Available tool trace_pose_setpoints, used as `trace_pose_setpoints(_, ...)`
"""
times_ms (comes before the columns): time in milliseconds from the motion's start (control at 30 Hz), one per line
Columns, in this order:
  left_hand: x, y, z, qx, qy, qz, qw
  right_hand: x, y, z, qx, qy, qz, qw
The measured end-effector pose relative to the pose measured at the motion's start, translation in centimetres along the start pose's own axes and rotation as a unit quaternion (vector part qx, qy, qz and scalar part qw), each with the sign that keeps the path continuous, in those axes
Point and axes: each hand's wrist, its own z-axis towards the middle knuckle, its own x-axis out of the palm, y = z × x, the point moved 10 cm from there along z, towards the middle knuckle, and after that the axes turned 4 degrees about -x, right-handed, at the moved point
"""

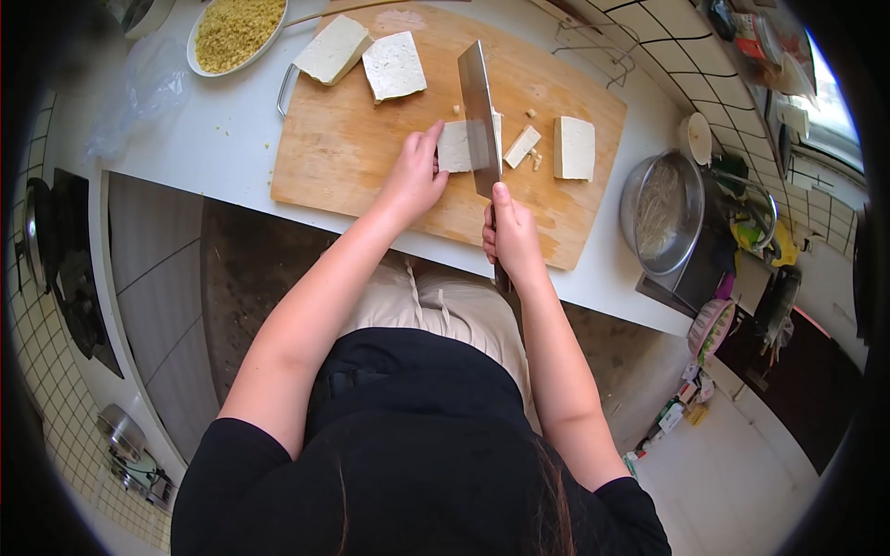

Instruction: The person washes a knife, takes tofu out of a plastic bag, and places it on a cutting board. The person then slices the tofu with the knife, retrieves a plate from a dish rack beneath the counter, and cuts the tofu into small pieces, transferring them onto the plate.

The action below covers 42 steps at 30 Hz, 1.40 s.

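My right hand (513, 233) is wrapped round the handle of a cleaver (480, 120), whose broad blade stands upright over the cutting board (343, 167). Just left of the blade is a white block of tofu (453, 148), partly hidden by the blade. My left hand (416, 174) holds the left side of this block, its fingers partly hidden. A thin tofu slice (522, 146) and small crumbs lie right of the cleaver. Farther right sits another tofu block (575, 148). Two larger blocks, one tofu block (334, 50) beside another tofu block (394, 67), rest at the board's back left.
A white plate (193, 57) of yellowish crumbly food stands at the back left, near a clear plastic bag (148, 88). On the right is a metal bowl (630, 208) holding thin pale strands. A wire rack (603, 51) leans by the tiled wall.
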Motion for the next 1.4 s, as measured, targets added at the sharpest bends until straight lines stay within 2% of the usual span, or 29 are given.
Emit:
trace_pose_setpoints(200,0.0,-0.1,0.0,-0.003,0.003,0.003,1.000,0.4,-1.7,1.6,0.020,-0.007,-0.033,0.999)
trace_pose_setpoints(300,-0.1,0.0,0.0,-0.020,0.018,0.002,1.000,0.5,-2.3,2.1,-0.022,-0.029,-0.055,0.998)
trace_pose_setpoints(500,0.0,1.0,-0.2,-0.034,0.004,-0.054,0.998,0.4,-2.5,1.4,0.018,-0.007,0.051,0.999)
trace_pose_setpoints(600,-0.1,1.4,-0.1,-0.051,0.003,-0.076,0.996,0.3,-1.6,0.8,0.004,0.000,0.044,0.999)
trace_pose_setpoints(867,-0.5,0.8,0.0,-0.026,-0.013,-0.057,0.998,0.7,-0.4,0.2,-0.003,0.010,0.017,1.000)
trace_pose_setpoints(1100,-0.4,0.5,0.1,-0.025,-0.006,-0.057,0.998,1.1,-2.0,1.8,0.000,-0.020,-0.035,0.999)
trace_pose_setpoints(1200,-0.2,0.9,0.2,-0.042,-0.004,-0.055,0.998,1.2,-2.7,2.3,-0.033,-0.029,-0.047,0.998)
trace_pose_setpoints(1300,-0.3,1.3,0.1,-0.047,-0.011,-0.081,0.996,1.0,-3.2,2.2,0.012,-0.015,0.030,0.999)
trace_pose_setpoints(1400,-0.7,1.7,-0.1,-0.074,-0.015,-0.081,0.994,0.8,-2.4,1.7,0.015,0.000,0.045,0.999)
